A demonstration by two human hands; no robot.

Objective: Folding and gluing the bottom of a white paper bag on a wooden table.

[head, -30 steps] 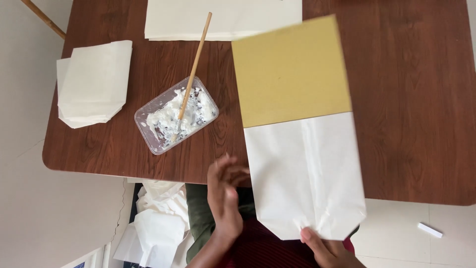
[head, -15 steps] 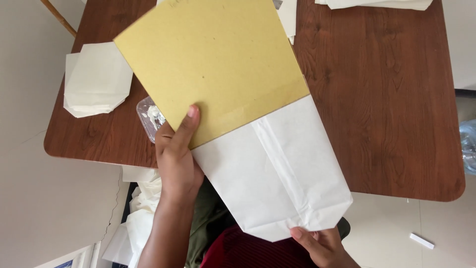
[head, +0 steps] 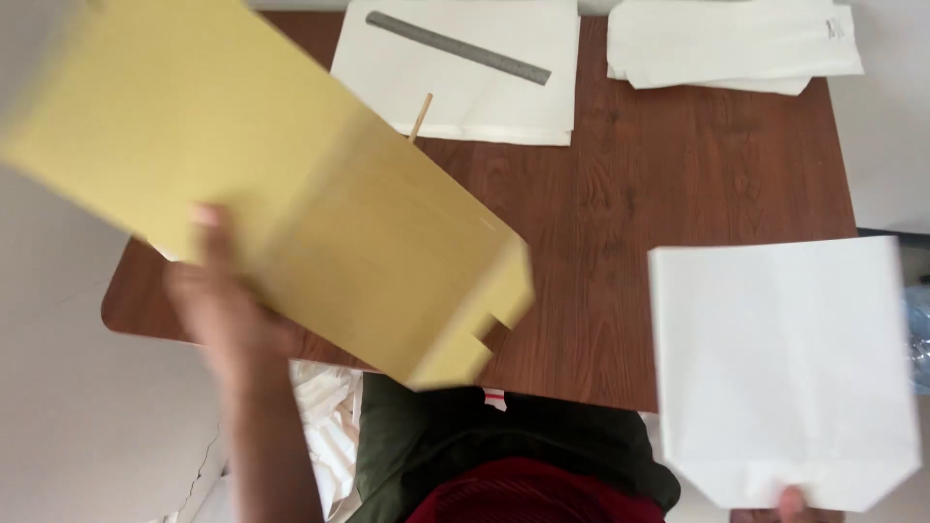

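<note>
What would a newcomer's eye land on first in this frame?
First the big yellow card sheet, blurred and tilted over the table's left side, with the left hand on its lower edge. Next the white paper bag at lower right, pinched at its bottom by the right hand. A metal ruler lies on white sheets at the far edge.

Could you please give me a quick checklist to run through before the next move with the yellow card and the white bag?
1. Left hand grips the yellow card: ok, though blurred.
2. Right hand pinches the white paper bag at its bottom edge: ok; only fingertips show.
3. Card and bag apart: ok.
4. Bare stretch of the wooden table between them: ok.
5. Metal ruler resting on the paper stack, away from both hands: ok.
6. Glue tray in place: cannot tell, hidden by the card.
</note>
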